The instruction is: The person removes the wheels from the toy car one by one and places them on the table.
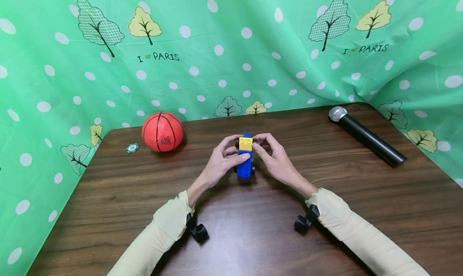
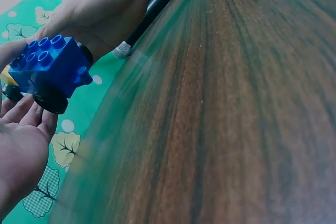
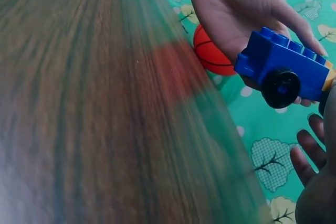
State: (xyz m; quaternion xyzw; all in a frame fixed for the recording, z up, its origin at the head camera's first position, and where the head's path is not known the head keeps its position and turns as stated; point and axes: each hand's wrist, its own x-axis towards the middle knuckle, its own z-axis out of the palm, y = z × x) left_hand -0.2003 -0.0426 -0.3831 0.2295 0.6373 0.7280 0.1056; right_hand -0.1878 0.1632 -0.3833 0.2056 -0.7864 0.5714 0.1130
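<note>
A toy block car (image 1: 244, 170) is held up between both hands, in front of me near the table's middle. Its blue body (image 3: 299, 72) has studs on top and black wheels (image 3: 281, 88) on the sides. A yellow brick (image 1: 246, 147) sits at the far end, with a small blue hook (image 1: 247, 134) beyond it. My left hand (image 1: 221, 162) grips the car from the left, thumb lying across the blue top and fingers along the side. From the right, my right hand (image 1: 277, 163) pinches the yellow end near a wheel.
A red toy basketball (image 1: 162, 132) and a small poker chip (image 1: 132, 148) lie at the back left of the wooden table (image 1: 249, 236). At the back right lies a black microphone (image 1: 372, 139) with a silver head. A green polka-dot curtain (image 1: 202, 31) hangs behind the table.
</note>
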